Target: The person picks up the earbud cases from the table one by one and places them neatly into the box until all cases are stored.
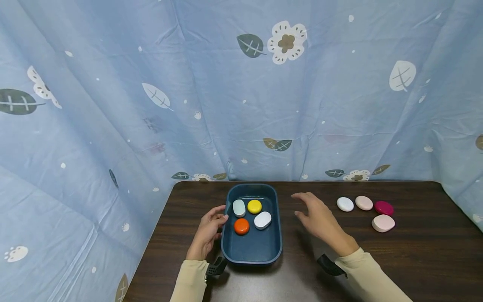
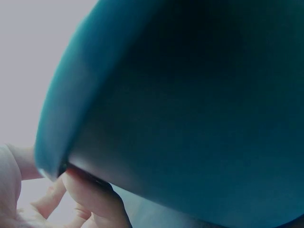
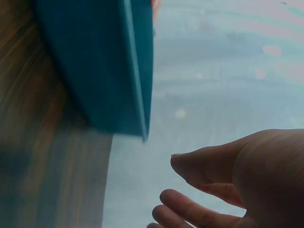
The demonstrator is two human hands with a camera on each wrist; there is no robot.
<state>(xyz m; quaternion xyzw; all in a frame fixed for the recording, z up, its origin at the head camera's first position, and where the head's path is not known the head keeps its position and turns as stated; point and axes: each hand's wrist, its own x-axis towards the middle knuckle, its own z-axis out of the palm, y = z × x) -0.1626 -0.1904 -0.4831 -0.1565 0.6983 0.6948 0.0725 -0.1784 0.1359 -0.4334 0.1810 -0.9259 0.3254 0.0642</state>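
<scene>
A dark blue rectangular tray [image 1: 252, 251] with rounded corners sits in front of me. Inside are several smooth, pebble-like pieces: pale mint [image 1: 239, 208], yellow [image 1: 254, 206], orange [image 1: 241, 226] and white [image 1: 262, 220]. My left hand [image 1: 207, 230] holds the tray's left rim, thumb at the edge and fingers along the outer side. Close up in the left wrist view, the tray wall [image 2: 190, 142] covers most of the picture, with fingers [image 2: 95, 194] against its rim. To the tray's right, apart from it, my right hand [image 1: 318, 218] holds nothing, thumb and fingers spread.
Farther right on the dark wooden table [image 1: 426, 251] lie more pebble-like pieces: white [image 1: 345, 204], pale pink [image 1: 364, 203], magenta [image 1: 384, 208] and a larger pale pink one [image 1: 383, 223]. A blue patterned curtain [image 1: 226, 105] hangs behind and left of the table.
</scene>
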